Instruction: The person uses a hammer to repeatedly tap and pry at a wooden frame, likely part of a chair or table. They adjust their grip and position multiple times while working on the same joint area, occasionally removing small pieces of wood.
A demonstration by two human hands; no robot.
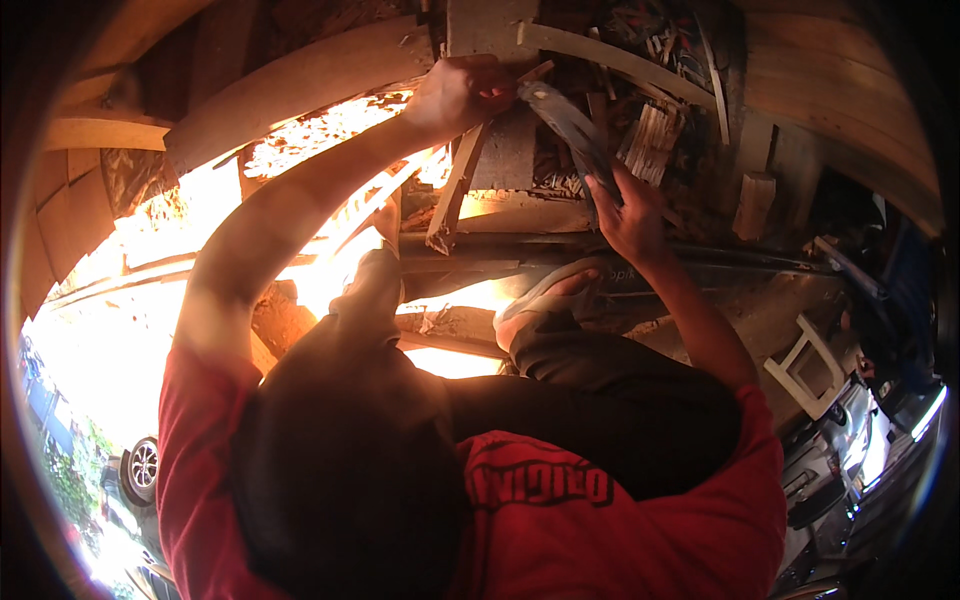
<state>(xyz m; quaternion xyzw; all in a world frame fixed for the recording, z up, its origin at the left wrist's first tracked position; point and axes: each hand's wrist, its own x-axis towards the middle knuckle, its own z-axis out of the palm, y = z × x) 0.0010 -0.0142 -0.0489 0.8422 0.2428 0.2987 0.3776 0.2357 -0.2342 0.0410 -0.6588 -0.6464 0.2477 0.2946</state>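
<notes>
Hand work at a flat beam (510, 165), seen from above. The right hand (628, 205) is wrapping its grip around a long grey hand tool (573, 128); the tool is slanting up and leftward, with its paler far end showing near the beam's right edge. The left hand (462, 97) is curling over the beam's left side, its grip narrow; whether it is pinching something small cannot be told. A wooden strip (457, 192) is slanting down just left of the beam, its upper end passing near the left hand; contact is not showing clearly.

The work is appearing to be partway along. A rough split piece (655, 140) and a short block (755, 205) are lying loose to the right of the beam, suggesting some finished cutting or breaking, while the strip is showing considerable length and both hands are occupying the beam, suggesting an unfinished step. How much is remaining cannot be judged.

No container is showing distinctly. Wood shavings (330, 130) are lying loose to the left of the beam, beside a long board (300, 88), in strong glare.
</notes>
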